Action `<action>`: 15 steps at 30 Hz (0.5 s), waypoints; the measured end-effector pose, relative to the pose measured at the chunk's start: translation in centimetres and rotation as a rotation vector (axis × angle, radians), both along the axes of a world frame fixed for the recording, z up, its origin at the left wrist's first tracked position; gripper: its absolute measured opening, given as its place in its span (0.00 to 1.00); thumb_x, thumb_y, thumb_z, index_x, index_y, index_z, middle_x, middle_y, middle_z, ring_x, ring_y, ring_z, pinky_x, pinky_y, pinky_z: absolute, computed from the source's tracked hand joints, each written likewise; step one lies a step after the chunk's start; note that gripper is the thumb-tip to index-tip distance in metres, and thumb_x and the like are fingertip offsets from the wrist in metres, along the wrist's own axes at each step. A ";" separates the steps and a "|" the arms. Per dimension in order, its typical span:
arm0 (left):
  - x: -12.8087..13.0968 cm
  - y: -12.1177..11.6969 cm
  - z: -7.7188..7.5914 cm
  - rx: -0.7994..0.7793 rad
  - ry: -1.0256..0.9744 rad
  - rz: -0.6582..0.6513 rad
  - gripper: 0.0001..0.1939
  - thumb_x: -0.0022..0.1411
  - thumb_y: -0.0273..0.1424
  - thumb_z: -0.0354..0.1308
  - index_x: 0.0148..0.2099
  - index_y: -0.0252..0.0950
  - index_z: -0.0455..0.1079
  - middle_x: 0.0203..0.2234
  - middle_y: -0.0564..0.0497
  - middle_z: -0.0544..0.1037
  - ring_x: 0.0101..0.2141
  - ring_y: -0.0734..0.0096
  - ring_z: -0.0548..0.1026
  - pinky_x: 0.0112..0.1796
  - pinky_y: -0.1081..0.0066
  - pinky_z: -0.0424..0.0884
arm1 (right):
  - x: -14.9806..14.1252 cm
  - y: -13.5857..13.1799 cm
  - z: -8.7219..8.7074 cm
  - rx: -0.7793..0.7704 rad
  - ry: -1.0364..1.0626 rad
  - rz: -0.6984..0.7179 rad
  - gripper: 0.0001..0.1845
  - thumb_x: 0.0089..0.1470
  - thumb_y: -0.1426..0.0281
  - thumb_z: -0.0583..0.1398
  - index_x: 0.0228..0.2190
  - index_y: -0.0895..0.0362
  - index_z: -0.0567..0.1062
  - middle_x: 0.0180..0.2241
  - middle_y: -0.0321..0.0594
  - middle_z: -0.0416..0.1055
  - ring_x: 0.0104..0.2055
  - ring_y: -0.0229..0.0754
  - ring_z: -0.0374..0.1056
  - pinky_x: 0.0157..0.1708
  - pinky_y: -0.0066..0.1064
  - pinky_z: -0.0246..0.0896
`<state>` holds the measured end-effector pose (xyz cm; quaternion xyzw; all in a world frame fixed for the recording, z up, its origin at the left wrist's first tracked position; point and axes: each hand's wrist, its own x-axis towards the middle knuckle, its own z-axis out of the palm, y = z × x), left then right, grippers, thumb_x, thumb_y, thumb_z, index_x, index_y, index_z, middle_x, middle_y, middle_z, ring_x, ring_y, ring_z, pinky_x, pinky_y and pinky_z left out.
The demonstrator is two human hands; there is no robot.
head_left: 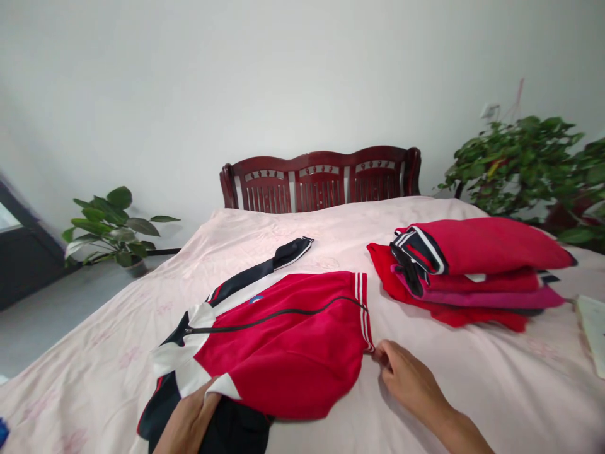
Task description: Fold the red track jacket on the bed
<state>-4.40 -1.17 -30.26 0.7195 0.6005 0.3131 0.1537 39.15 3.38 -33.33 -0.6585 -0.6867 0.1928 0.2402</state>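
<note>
A red, white and navy zip-up jacket (293, 340) lies front side up on the bed, its collar to the left and its striped hem to the right. One navy sleeve stretches away toward the far side; the near one is bunched under the front edge. My left hand (191, 413) is closed on the jacket's white and navy part near the shoulder, fingertips partly hidden by cloth. At the lower corner of the striped hem, my right hand (401, 372) pinches the jacket's edge between thumb and fingers.
A stack of folded red and magenta clothes (477, 271) sits on the pink sheet (340, 233) at right. Beyond the bed is a dark wooden bench back (319, 180). Potted plants (118, 221) stand on both sides. A pale flat object (590, 331) lies at the right edge.
</note>
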 end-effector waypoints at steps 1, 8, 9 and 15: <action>0.2 0.1 0.6 -0.026 -0.012 -0.008 0.20 0.67 0.41 0.48 0.54 0.44 0.76 0.47 0.53 0.82 0.51 0.59 0.77 0.54 0.66 0.72 | -0.3 -0.3 -0.3 -0.047 0.044 0.000 0.13 0.45 0.76 0.54 0.34 0.52 0.72 0.36 0.37 0.75 0.39 0.44 0.70 0.39 0.32 0.60; 1.0 0.1 2.2 -0.135 -0.137 -0.074 0.23 0.67 0.46 0.48 0.55 0.41 0.75 0.50 0.50 0.80 0.53 0.57 0.76 0.55 0.63 0.70 | -0.8 5.7 -0.2 -0.131 0.831 -0.409 0.33 0.44 0.54 0.63 0.50 0.54 0.65 0.52 0.50 0.69 0.50 0.51 0.70 0.40 0.37 0.68; 1.1 0.0 2.2 -0.148 -0.140 -0.088 0.23 0.67 0.46 0.48 0.54 0.42 0.75 0.50 0.50 0.80 0.52 0.57 0.76 0.55 0.63 0.70 | -0.9 7.1 0.3 -0.143 0.876 -0.451 0.32 0.46 0.54 0.63 0.50 0.53 0.64 0.51 0.50 0.70 0.48 0.51 0.71 0.37 0.36 0.69; 0.9 -0.2 1.5 -0.135 -0.108 -0.104 0.21 0.67 0.44 0.48 0.51 0.45 0.77 0.44 0.51 0.83 0.48 0.57 0.79 0.52 0.63 0.74 | -3.8 13.1 2.1 -0.275 0.953 -0.311 0.19 0.48 0.57 0.66 0.33 0.55 0.68 0.21 0.35 0.70 0.17 0.38 0.64 0.15 0.27 0.58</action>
